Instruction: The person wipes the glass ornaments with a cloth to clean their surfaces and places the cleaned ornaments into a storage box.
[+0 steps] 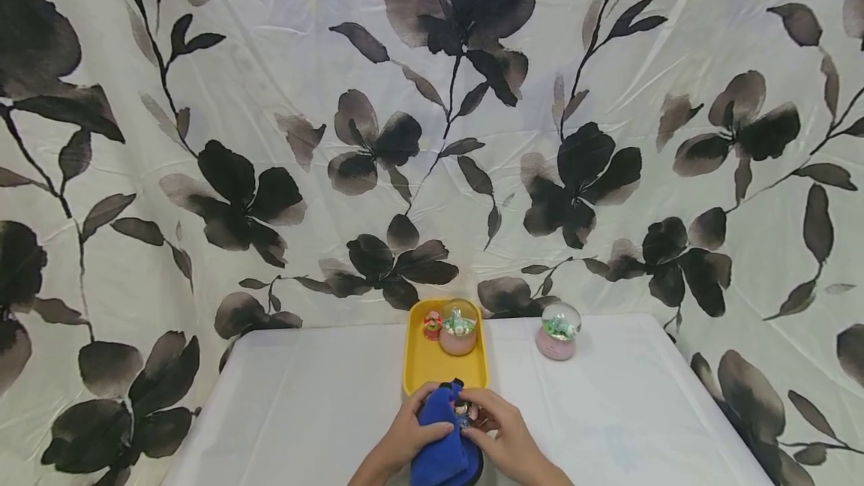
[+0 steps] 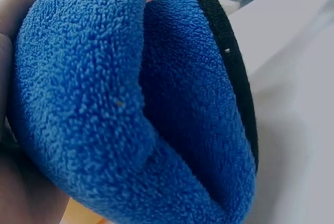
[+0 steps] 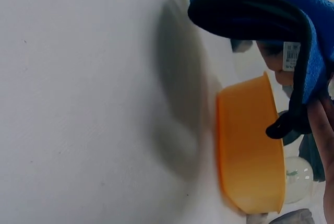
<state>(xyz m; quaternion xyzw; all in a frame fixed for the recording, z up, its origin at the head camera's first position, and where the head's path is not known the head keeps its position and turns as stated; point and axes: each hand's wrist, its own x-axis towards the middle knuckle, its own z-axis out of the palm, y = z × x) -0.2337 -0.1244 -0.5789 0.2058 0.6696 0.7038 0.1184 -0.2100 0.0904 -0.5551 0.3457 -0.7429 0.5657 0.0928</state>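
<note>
- left hand [image 1: 409, 432]: kinda curled into a grip, thumb in front
- right hand [image 1: 502, 426]: thumb and fingers pinching, right beside the left
- forearms [image 1: 370, 466] angle inward

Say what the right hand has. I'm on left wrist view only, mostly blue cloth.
Observer: From the head view, the right hand holds a small figurine alongside the blue cloth.
Operator: Any tag on the cloth?
Observer: Yes, the right wrist view shows a white tag with a barcode; its print is too small to read.
Operator: What's just beyond the cloth?
Observer: A yellow tray, with a snow globe and a small red ornament in it, per the head view.
</note>
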